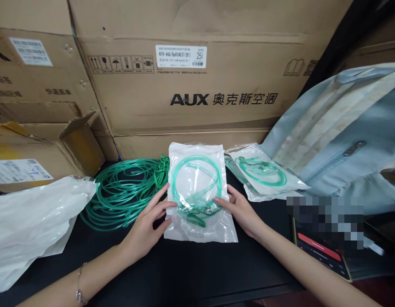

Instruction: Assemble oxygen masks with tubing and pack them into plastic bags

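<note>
Between my hands is a sealed pouch with a white backing and a clear front, with coiled green plastic tubing showing inside. My left hand grips its left edge, with the fingertips over the front. On the right edge my right hand holds it, thumb on the front and the other fingers partly hidden behind. A heap of loose green tubing lies beside my left hand. To the right of my right hand are more pouches of the same kind, overlapping one another.
White empty-looking wrappers lie at the left, before an open cardboard box. Large cardboard cartons stand along the back of the black table. A light blue backpack and a phone are at the right.
</note>
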Demonstrator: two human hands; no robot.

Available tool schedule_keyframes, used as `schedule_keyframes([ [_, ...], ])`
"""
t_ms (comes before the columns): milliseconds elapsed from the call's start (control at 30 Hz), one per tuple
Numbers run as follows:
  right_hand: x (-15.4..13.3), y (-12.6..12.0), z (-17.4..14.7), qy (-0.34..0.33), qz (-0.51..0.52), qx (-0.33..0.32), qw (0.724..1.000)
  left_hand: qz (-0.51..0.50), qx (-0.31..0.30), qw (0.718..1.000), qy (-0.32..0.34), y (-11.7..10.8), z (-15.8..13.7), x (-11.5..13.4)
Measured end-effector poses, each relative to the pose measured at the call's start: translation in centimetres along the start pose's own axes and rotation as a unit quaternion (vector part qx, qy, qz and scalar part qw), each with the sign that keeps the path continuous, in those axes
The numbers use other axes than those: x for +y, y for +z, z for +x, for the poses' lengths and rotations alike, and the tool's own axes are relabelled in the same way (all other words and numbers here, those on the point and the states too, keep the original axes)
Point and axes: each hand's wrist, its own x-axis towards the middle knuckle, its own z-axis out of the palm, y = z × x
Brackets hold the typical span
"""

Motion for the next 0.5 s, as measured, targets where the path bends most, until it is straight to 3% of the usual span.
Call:
schedule_keyframes([
  [167, -1.5, -1.2, -0.1, -0.053, 0.008, 0.041, 0.998, -0.020, -0.003, 0.999, 0.047, 0.1, -0.2, 0.3],
  [300, -5.6, -5.8, 0.0, -0.059, -0.029, 0.164, 0.984, -0.060, 0.017, 0.998, 0.005, 0.0, 0.0, -0.1],
  [400, -9.2, -10.3, -0.3, -0.039, -0.176, 0.253, 0.951, -0.066, 0.020, 0.998, -0.005, 0.0, 0.2, -0.4],
  [467, -10.8, -12.9, -0.3, -0.023, -0.226, 0.246, 0.942, -0.069, 0.013, 0.997, -0.009, 0.1, 0.2, -0.6],
  [500, -11.2, -14.0, -0.2, -0.003, -0.316, 0.227, 0.921, -0.070, 0.010, 0.997, -0.011, 0.1, 0.2, -0.6],
])
